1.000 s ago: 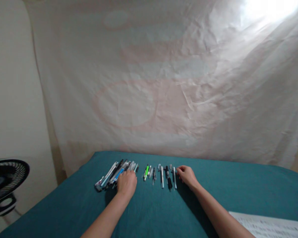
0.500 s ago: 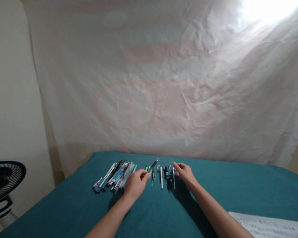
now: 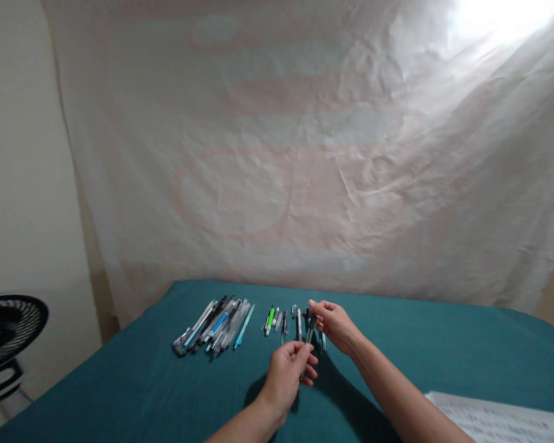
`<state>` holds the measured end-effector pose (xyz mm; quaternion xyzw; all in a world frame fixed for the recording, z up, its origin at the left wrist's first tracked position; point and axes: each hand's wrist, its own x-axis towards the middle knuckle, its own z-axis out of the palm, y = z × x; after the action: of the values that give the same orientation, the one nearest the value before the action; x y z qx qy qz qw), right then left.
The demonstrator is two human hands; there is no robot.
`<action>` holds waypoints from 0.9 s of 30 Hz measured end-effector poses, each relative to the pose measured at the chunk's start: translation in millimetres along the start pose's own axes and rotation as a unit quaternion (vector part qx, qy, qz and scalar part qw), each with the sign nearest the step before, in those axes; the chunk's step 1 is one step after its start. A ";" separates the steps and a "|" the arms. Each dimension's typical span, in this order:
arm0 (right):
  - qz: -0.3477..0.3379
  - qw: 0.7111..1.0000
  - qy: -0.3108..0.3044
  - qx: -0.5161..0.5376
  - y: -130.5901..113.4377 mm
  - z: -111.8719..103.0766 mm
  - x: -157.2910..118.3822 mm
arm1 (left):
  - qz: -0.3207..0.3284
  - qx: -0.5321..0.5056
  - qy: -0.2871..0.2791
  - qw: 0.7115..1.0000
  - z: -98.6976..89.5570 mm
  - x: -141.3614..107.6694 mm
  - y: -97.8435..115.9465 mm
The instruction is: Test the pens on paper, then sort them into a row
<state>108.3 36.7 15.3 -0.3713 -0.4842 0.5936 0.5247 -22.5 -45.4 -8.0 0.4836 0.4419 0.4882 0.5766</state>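
Note:
My left hand (image 3: 290, 368) pinches the lower end of a dark pen (image 3: 310, 328) held tilted above the cloth. The fingers of my right hand (image 3: 331, 320) close on the upper end of that same pen. Behind and beside the hands lie a white pen (image 3: 299, 324) and a few dark pens, partly hidden by my fingers. A bright green pen (image 3: 269, 321) rests with small grey pieces left of them. Farther left is a pile of several pens (image 3: 219, 326), with a light blue pen (image 3: 244, 327) along its right side.
A teal cloth (image 3: 166, 394) covers the table. Printed paper (image 3: 498, 418) lies at the front right. A black fan (image 3: 9, 335) stands beyond the left edge, and a pale sheet (image 3: 268, 154) hangs behind the table.
My left hand has moved right and nearer, carrying the dark pen from beside the pile. My right hand has shifted slightly left and now grips the pen's upper end.

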 end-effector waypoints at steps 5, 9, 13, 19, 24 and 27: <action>0.022 1.000 -0.020 -0.011 4.2 -5.6 1.4 | -0.009 -0.012 -0.005 1.000 -0.6 -1.0 -5.2; 0.030 0.999 -0.034 -0.024 4.2 -10.7 2.7 | -0.017 -0.026 -0.015 0.999 -1.3 -0.9 -6.6; 0.038 0.997 -0.059 -0.030 -1.6 -14.3 1.0 | -0.034 -0.051 -0.023 0.998 -1.5 -1.7 -4.9; 0.071 0.990 -0.124 -0.003 -13.0 -16.1 -5.6 | -0.046 -0.088 -0.043 0.994 -2.0 -2.1 -6.1; 0.062 0.992 -0.104 -0.036 -7.8 -14.1 -5.9 | -0.042 -0.089 -0.039 0.994 -2.3 -0.8 -6.9; 0.060 0.994 -0.086 -0.042 -3.9 -14.0 -3.9 | -0.041 -0.088 -0.042 0.994 -2.5 -1.0 -6.8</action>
<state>123.3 35.4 15.3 -0.3691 -0.5289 0.6328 0.4285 -24.1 -46.5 -15.1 0.4332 0.3919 0.4802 0.6543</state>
